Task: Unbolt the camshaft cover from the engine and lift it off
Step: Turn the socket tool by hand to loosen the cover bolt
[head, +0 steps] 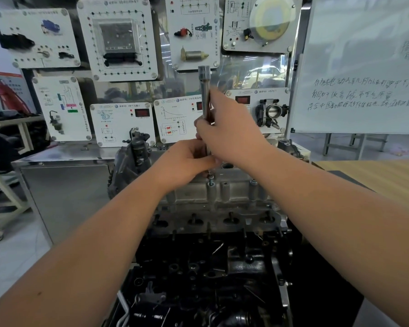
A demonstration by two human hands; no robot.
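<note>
Gripping an upright socket extension [204,95], the right hand [232,131] works a bolt [210,179] pinched by the left hand [187,161]; the camshaft cover [224,190] remains seated.

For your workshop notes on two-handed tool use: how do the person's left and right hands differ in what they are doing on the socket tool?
The right hand grips the upright socket tool around its shaft, while the left hand pinches at its lower end, just above a bolt on the camshaft cover. The right hand sits higher and farther back; the left sits lower, close to the cover. Both have curled fingers and work on the same tool.
</note>
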